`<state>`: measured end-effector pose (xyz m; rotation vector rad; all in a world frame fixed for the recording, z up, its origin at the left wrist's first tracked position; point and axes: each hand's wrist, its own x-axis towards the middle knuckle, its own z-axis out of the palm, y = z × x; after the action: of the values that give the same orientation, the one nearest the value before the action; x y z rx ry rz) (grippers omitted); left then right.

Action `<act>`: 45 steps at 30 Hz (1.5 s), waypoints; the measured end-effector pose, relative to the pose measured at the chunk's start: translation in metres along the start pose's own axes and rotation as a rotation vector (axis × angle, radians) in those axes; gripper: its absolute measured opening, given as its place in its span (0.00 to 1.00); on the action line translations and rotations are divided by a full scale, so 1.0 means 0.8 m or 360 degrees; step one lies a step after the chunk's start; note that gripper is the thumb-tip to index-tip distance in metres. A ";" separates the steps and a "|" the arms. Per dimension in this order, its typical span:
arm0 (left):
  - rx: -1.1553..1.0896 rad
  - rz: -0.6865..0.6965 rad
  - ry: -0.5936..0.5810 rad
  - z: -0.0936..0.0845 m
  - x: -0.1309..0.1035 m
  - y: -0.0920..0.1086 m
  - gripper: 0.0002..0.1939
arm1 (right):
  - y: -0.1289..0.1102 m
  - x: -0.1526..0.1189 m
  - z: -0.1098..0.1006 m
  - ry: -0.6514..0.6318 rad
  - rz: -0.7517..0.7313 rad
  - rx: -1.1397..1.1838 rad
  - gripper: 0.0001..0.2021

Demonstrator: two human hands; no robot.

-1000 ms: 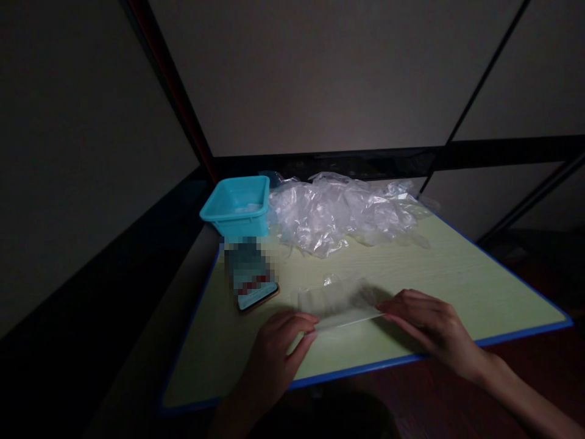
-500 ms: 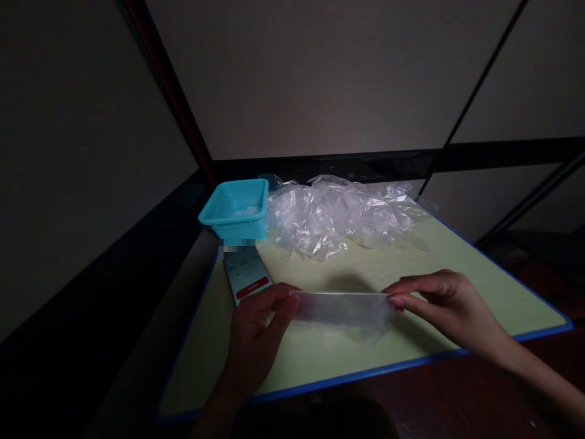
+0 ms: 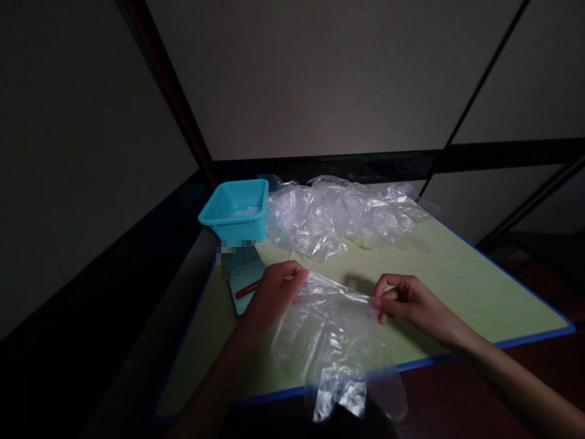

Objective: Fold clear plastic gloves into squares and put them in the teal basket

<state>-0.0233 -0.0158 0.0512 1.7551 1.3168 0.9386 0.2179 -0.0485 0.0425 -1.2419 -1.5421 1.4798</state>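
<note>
A clear disposable plastic glove [image 3: 336, 332] is stretched between my two hands, its fingers hanging down over the table's front edge. My left hand [image 3: 281, 286] pinches one end of its cuff. The other end of the cuff is pinched between the thumb and fingers of my right hand [image 3: 402, 305]. Beyond both hands lies a crumpled heap of similar clear plastic gloves [image 3: 338, 213] along the back of the table.
The pale green table [image 3: 479, 286] has a blue edge. At its back left stands a turquoise plastic basket [image 3: 240, 230] with something pale inside. A phone [image 3: 242, 274] with a lit screen lies before it, partly behind my left hand. A panelled wall [image 3: 329, 79] rises behind.
The glove, earlier seen as a folded flat strip, now hangs down with its fingers spread out. My left hand has moved up and right, covering more of the phone; my right hand has shifted slightly left.
</note>
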 end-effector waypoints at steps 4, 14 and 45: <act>0.0214 0.0024 -0.0115 0.019 0.018 -0.030 0.15 | 0.029 0.006 0.001 -0.0013 0.0036 -0.0132 0.14; 0.0890 0.0194 -0.0447 0.037 0.055 -0.022 0.10 | 0.034 -0.003 0.007 -0.0104 0.0156 -0.0600 0.09; 0.0822 0.0509 0.0014 0.006 -0.069 -0.054 0.14 | 0.028 0.037 -0.025 -0.0648 -0.0730 -0.1669 0.47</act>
<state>-0.0494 -0.0615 0.0044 2.4143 1.3933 0.8173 0.2307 -0.0156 0.0190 -0.9661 -2.8328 0.5923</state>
